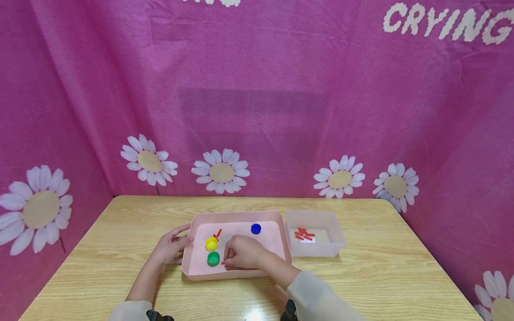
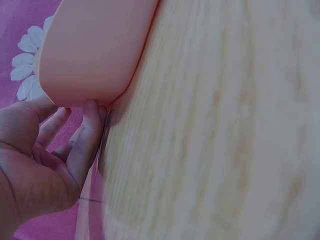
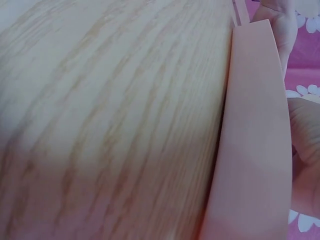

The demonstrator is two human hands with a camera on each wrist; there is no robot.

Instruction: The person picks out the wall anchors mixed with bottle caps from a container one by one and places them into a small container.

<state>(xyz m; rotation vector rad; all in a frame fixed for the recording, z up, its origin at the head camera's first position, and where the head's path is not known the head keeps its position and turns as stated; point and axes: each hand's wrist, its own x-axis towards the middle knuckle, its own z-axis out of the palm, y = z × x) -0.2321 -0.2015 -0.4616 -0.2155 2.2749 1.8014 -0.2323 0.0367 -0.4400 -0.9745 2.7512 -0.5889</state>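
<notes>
A pink tray [image 1: 237, 216] lies on the wooden table. At its left end my left hand [image 1: 170, 248] holds the wall, thumb over the rim and fingers against the outside, as the left wrist view shows. Inside the tray my right hand [image 1: 244, 252] is lowered, its fingertips pinching a small red stick [image 1: 223, 263] beside a green round cap [image 1: 213, 259]. A yellow round cap [image 1: 211, 244] sits behind the green one, with a few red sticks [image 1: 218, 232] next to it. Farther right is a blue round cap [image 1: 255, 228]. In the right wrist view the tray wall hides the right fingertips.
A translucent box [image 1: 335, 232] stands close to the tray's right side, with several red sticks [image 1: 304, 233] over a white patch inside. Around the table [image 1: 381, 267] hangs a pink curtain [image 1: 257, 133] with white daisies.
</notes>
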